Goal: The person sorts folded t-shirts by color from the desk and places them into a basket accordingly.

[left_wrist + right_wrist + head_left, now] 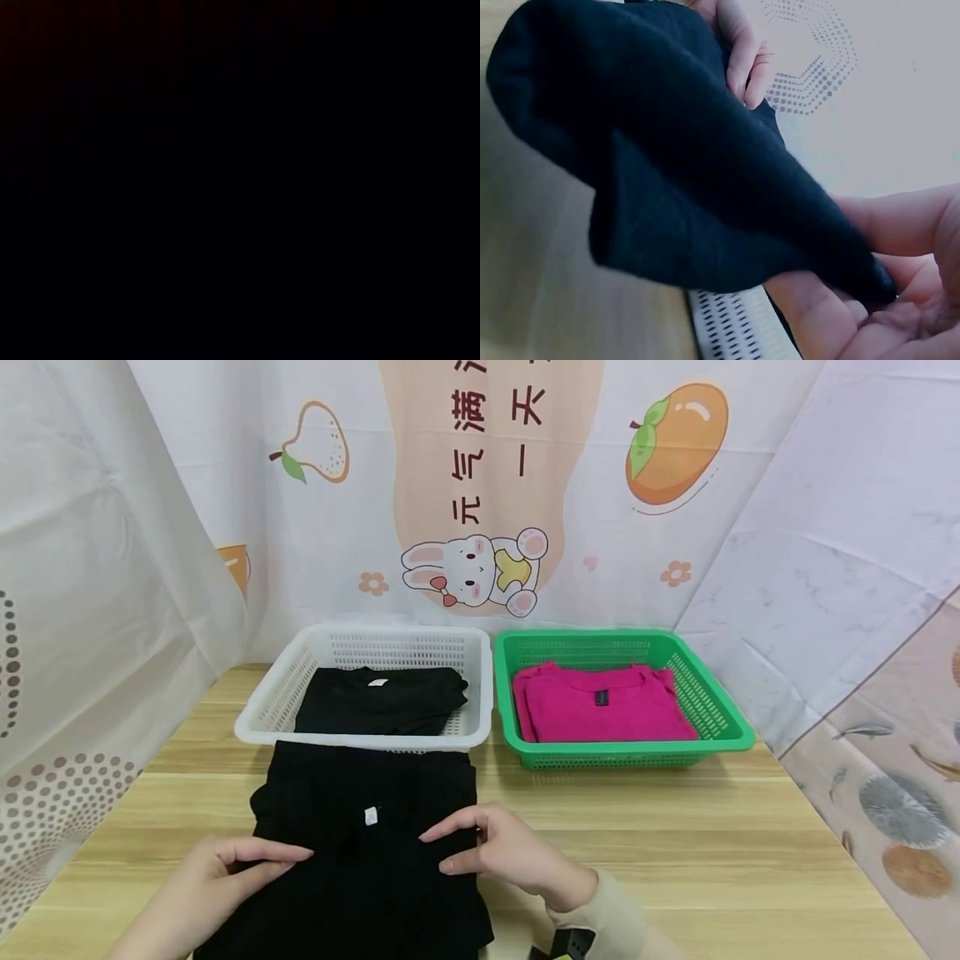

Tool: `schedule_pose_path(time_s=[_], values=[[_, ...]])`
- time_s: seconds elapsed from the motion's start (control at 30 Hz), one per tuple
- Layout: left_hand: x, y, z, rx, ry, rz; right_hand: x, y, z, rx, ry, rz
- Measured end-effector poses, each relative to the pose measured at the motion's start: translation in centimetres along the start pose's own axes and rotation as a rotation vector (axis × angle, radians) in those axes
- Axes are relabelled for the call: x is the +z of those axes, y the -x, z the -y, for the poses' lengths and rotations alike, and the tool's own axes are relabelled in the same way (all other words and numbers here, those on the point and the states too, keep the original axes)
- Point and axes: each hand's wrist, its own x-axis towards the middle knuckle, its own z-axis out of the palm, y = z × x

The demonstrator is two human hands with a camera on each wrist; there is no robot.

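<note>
A black shirt (367, 893) with a small white neck label (371, 816) lies partly folded in front of me. My left hand (206, 889) pinches its left side, thumb and forefinger close together on the cloth. On the opposite side, my right hand (517, 856) holds the right edge. In the right wrist view the black cloth (682, 165) rises in a fold, its edge gripped between the thumb and fingers of the right hand (900, 307). The left hand (746, 56) shows beyond it at the top. Darkness fills the left wrist view.
Behind the shirt stands a white basket (363, 742) holding folded black clothing (382, 702). A green basket (630, 747) beside it contains folded pink clothing (600, 710). Both rest on a wooden table (675, 843), with a printed cloth (330, 527) hanging behind.
</note>
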Motion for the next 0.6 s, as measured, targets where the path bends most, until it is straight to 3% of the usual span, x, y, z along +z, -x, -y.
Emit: schedule_pose_path(time_s=[0.17,0.33,0.43,0.6], values=[[-0.8,0.0,-0.6,0.048,-0.003,-0.08,-1.1,0.0,0.9,-0.067,0.059,-0.007],[-2.3,-0.3,-1.6,0.07,-0.041,-0.138,-2.4,-0.6,2.2,-0.07,0.079,-0.061],[-3.0,-1.0,-2.5,0.118,-0.057,-0.165,-3.3,-1.2,3.0,-0.061,0.086,-0.096],[-3.8,-2.5,-4.5,0.103,-0.119,-0.228,-4.4,-2.1,4.4,-0.043,0.096,-0.186]])
